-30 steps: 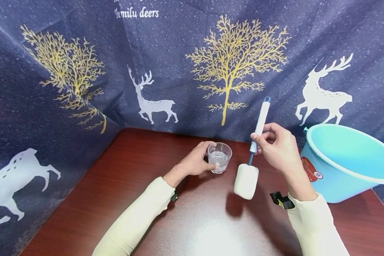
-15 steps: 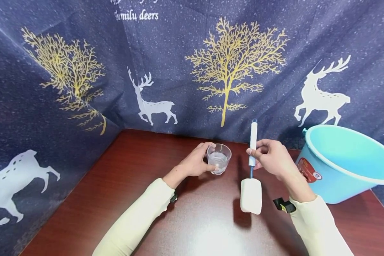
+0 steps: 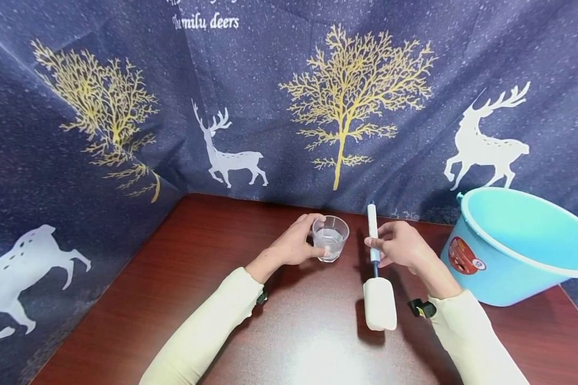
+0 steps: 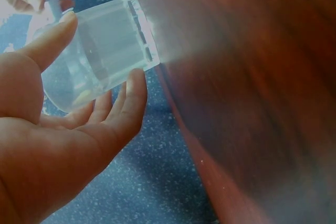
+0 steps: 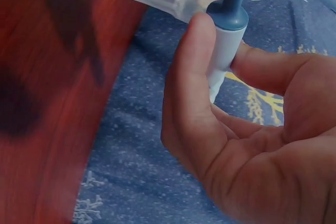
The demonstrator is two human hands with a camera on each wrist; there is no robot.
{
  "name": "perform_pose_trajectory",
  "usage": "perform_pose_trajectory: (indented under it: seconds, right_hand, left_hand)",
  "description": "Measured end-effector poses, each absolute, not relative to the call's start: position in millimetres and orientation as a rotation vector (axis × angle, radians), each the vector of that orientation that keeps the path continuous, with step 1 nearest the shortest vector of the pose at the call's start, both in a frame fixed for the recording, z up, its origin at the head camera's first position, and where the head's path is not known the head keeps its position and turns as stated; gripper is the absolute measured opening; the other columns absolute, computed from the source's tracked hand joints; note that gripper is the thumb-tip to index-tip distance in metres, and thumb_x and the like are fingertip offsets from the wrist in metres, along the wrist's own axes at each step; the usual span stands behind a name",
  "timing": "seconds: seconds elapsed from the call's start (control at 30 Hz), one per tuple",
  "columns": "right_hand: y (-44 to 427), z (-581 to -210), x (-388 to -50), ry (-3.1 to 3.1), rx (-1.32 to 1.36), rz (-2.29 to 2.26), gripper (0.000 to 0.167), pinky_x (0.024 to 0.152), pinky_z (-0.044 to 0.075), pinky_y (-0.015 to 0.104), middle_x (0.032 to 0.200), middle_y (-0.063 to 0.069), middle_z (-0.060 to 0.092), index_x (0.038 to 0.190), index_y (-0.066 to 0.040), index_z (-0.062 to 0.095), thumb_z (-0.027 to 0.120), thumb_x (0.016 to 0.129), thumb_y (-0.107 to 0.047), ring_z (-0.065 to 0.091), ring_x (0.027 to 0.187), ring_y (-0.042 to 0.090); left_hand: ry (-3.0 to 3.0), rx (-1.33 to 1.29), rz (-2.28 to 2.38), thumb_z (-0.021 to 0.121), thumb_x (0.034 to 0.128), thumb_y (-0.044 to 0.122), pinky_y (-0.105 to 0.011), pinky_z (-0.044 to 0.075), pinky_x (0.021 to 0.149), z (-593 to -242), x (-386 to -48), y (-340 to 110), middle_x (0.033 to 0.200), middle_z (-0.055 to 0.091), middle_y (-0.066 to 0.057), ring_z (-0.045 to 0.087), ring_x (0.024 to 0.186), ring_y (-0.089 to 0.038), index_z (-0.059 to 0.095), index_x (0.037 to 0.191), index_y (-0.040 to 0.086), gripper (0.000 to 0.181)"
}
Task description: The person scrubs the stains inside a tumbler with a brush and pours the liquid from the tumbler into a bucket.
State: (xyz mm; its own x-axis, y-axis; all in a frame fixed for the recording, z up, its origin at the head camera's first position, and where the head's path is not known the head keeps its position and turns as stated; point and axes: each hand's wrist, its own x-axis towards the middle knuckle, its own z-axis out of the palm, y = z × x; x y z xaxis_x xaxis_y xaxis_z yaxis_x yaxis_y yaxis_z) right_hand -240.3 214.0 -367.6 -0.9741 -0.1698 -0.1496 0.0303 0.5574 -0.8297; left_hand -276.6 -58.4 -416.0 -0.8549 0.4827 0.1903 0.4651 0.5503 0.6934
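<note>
A clear glass [image 3: 331,243] partly filled with water stands on the table, and my left hand [image 3: 294,243] grips its left side. The left wrist view shows the thumb on one side of the glass [image 4: 107,40] and the fingers curled along the other. To the right, my right hand [image 3: 402,247] pinches the white handle of a sponge brush [image 3: 380,305] between thumb and fingers. Its pale sponge head points down toward me, above its shadow on the table. In the right wrist view the fingers wrap the handle [image 5: 227,40] just below its blue collar.
A light blue bucket [image 3: 481,267] with a red label stands at the right, beside my right forearm. The reddish-brown table [image 3: 212,235] ends at a dark blue cloth [image 3: 279,107] printed with deer and trees.
My right hand has moved down and slightly left with the sponge brush, whose head has swung lower and now tilts slightly right. The left hand and the glass have stayed put.
</note>
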Motion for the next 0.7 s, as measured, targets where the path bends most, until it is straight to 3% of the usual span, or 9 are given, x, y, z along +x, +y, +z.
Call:
perform_pose_trajectory:
  seconds: [0.37, 0.7]
  right_hand:
    - [215.8, -382.8, -246.4, 2.59, -0.07, -1.271, 0.031, 0.066, 0.066, 0.044, 0.08, 0.014, 0.067, 0.113, 0.015, 0.061, 0.071, 0.103, -0.013, 0.071, 0.06, 0.018]
    - [217.0, -394.7, -252.3, 2.59, -0.004, -1.22, 0.031, 0.061, 0.065, 0.037, 0.079, 0.016, 0.067, 0.11, 0.014, 0.061, 0.073, 0.101, -0.013, 0.074, 0.061, 0.022]
  left_hand:
    - [2.74, 0.803, 1.211, 0.092, 0.0837, 0.017, -0.04, 0.05, 0.108, -417.2, -277.6, -58.1, 0.134, 0.058, -0.014, 0.062, 0.119, -0.029, 0.051, 0.147, 0.004, 0.076]
    - [2.74, 0.8, 1.207, 0.092, 0.0837, 0.017, -0.038, 0.05, 0.107, -417.9, -278.9, -57.2, 0.134, 0.057, -0.012, 0.061, 0.12, -0.027, 0.051, 0.147, 0.005, 0.076]
